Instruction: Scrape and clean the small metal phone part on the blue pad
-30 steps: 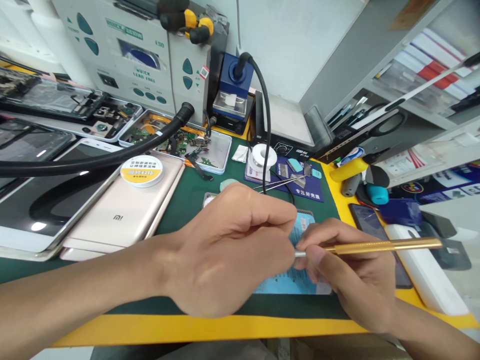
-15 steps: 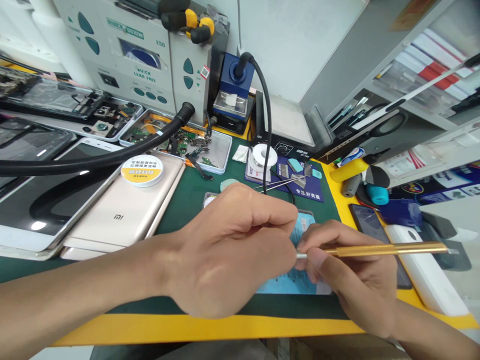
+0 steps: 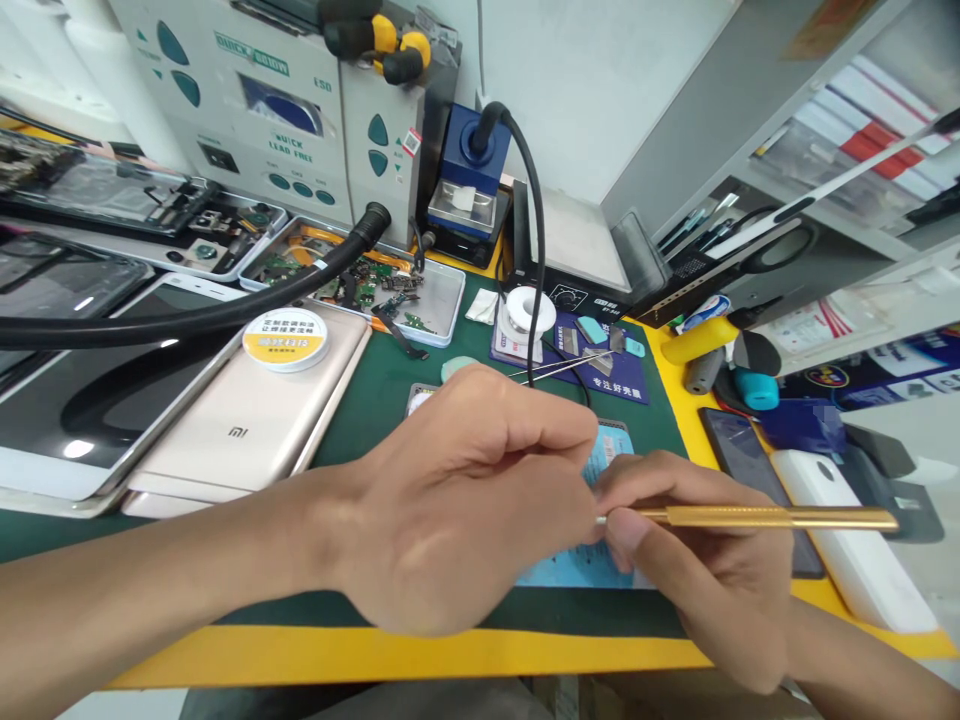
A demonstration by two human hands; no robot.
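My right hand (image 3: 705, 560) is pinched around a slim gold pen-like tool (image 3: 757, 516) with a knurled section, its rear end pointing right. The tool's silver front part reaches toward the fingers of my left hand (image 3: 465, 510), and its tip is hidden there. My left hand is closed, its back toward me; whatever its fingers hold is out of sight. Beneath both hands lies a light-blue printed sheet or pad (image 3: 577, 568), partly covered by them. A small metal-edged item (image 3: 418, 398) shows just beyond my left hand.
To the left, a gold phone (image 3: 247, 425) bears a round white-and-yellow tin (image 3: 285, 338). A black hose (image 3: 187, 330) crosses above the phones from the grey rework station (image 3: 247, 120). Behind my hands are tweezers (image 3: 562, 368), a solder spool (image 3: 529, 312) and a parts tray (image 3: 450, 300).
The gold tool's rear end has dipped slightly, bringing it close to level, and my right fingers have shifted a little. My left hand stays nearly still.
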